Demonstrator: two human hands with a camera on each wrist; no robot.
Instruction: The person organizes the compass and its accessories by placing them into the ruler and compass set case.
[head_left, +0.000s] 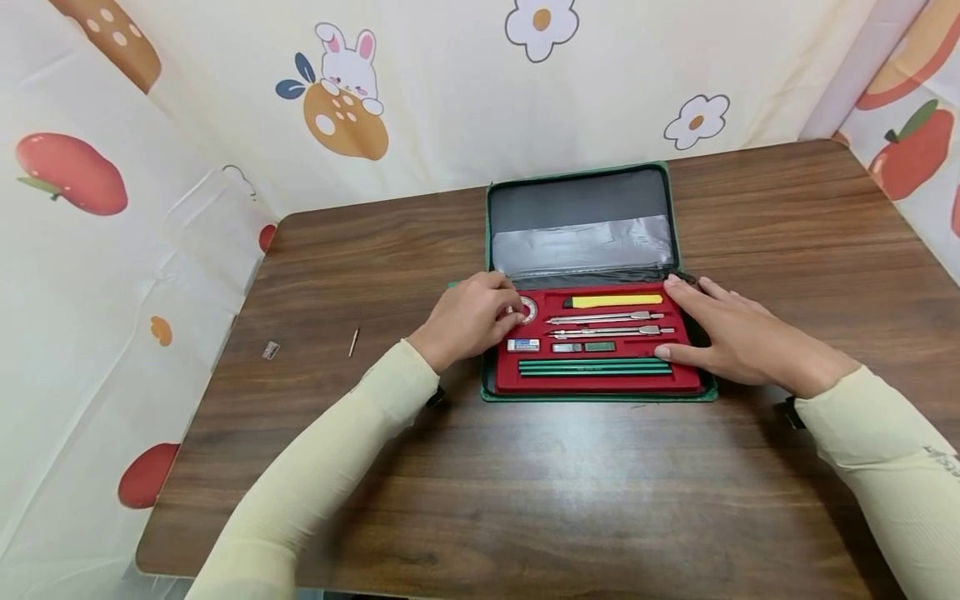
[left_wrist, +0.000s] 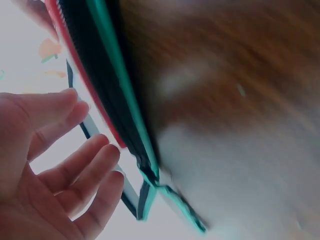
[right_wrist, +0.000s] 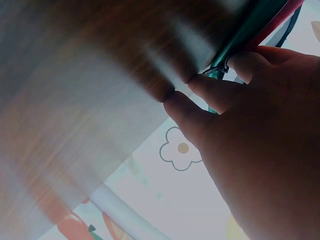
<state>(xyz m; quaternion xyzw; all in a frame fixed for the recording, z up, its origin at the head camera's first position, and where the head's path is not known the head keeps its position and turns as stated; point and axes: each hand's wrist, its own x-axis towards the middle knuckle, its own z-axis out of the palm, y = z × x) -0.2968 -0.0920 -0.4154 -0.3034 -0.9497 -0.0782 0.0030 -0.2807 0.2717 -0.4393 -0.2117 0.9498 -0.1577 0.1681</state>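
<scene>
My left hand (head_left: 474, 315) is at the left of the red tray (head_left: 600, 387), its thumb and forefinger pinching the edge of a small white ring (head_left: 532, 310) with fine marks; their contact is partly hidden. In the left wrist view its other fingers curl loosely. My right hand (head_left: 738, 329) rests spread on the tray's right edge, thumb on the red part and forefinger near the upper corner. The tray lies in an open green zip case (head_left: 600, 398). It holds a yellow utility knife (head_left: 615, 301), two metal compasses (head_left: 607, 318), an eraser (head_left: 522, 345) and green pencils (head_left: 592, 367).
Two small boxes (head_left: 598, 347), one grey and one green, sit mid-tray. The case's lid (head_left: 577, 200) stands raised at the back. On the left of the wooden table (head_left: 525, 492) lie a thin short stick (head_left: 354, 342) and a small greyish piece (head_left: 271, 350).
</scene>
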